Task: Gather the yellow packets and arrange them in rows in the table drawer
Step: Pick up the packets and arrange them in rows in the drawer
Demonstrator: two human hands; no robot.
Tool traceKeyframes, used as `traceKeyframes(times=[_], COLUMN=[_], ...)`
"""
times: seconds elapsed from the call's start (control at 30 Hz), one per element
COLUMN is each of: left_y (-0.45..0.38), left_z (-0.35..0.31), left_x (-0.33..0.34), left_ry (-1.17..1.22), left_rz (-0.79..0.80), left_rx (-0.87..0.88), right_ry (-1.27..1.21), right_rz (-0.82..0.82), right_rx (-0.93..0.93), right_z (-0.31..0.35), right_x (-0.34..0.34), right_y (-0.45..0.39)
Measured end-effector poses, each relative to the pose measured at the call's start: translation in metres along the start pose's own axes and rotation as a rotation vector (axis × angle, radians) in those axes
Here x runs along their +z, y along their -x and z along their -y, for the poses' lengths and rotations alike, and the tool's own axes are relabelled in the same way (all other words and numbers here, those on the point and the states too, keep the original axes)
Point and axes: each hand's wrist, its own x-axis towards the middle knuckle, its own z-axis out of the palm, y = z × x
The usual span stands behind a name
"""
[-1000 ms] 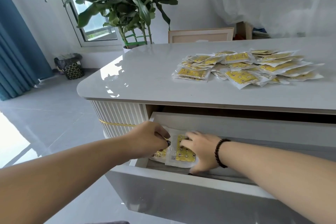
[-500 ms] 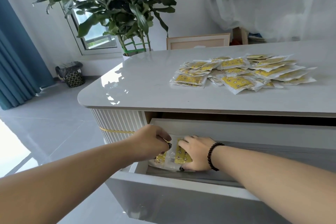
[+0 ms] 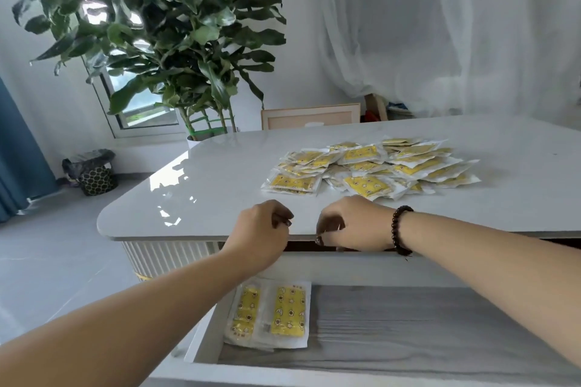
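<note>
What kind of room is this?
Probably a living room at home: a big leafy potted plant by a window, sheer white curtains, and a glossy white table with an open drawer.

Two yellow packets (image 3: 270,313) lie side by side in the left end of the open drawer (image 3: 440,324), which is the one drawer of the one table (image 3: 220,185). On the table top, right of the middle, one heap of yellow packets (image 3: 371,166) holds too many overlapping pieces for an exact count, well over a dozen. Two hands, the left hand (image 3: 261,236) and the right hand (image 3: 355,225), hang over the table's near edge, with one beaded bracelet (image 3: 401,229) on the right wrist; beyond the table's far left corner stand one potted plant (image 3: 176,41) and one bin (image 3: 94,176).
</note>
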Motion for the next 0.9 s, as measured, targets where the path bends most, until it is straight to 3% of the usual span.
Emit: traceKeyframes(times=[0.07, 0.13, 0.2, 0.33, 0.5, 0.7, 0.9], left_y=[-0.020, -0.041, -0.062, -0.104, -0.160, -0.201, -0.186], left_z=[-0.008, -0.014, -0.018, -0.026, -0.033, -0.022, -0.016], left_x=[0.014, 0.031, 0.049, 0.077, 0.091, 0.105, 0.097], left_ry=[-0.061, -0.089, -0.101, -0.258, -0.453, -0.456, -0.558], left_rz=[-0.002, -0.021, -0.074, -0.199, -0.128, -0.055, -0.212], left_rx=[0.080, 0.141, 0.135, 0.116, 0.252, 0.052, 0.195], right_ry=[-0.158, -0.102, -0.023, 0.053, 0.207, 0.287, 0.338], right_rz=[-0.278, -0.540, -0.662, -0.607, -0.500, -0.467, -0.498], right_rx=[0.053, 0.149, 0.279, 0.502, 0.505, 0.484, 0.461], right_z=[-0.018, -0.042, -0.067, -0.095, -0.098, -0.105, -0.102], right_x=[-0.014, -0.021, -0.021, -0.014, -0.010, -0.009, -0.010], right_y=[-0.006, -0.012, -0.017, -0.026, -0.040, -0.044, -0.045])
